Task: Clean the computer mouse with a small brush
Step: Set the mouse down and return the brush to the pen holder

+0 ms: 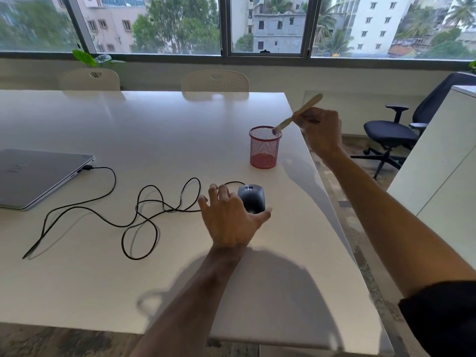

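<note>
A dark grey wired mouse [253, 198] lies on the white table [128, 130], right of centre. My left hand [229, 217] is spread open just left of and partly over the mouse, thumb at its near right side. My right hand [320, 131] is raised near the table's right edge, shut on a small wooden-handled brush [298, 113]. The brush tilts, with its bristles just above the rim of a red mesh cup [264, 148].
The mouse's black cable [144, 204] loops across the table to a closed silver laptop [33, 173] at the left. Two cream chairs stand behind the table. A black office chair [394, 132] and a white cabinet [443, 161] are on the right.
</note>
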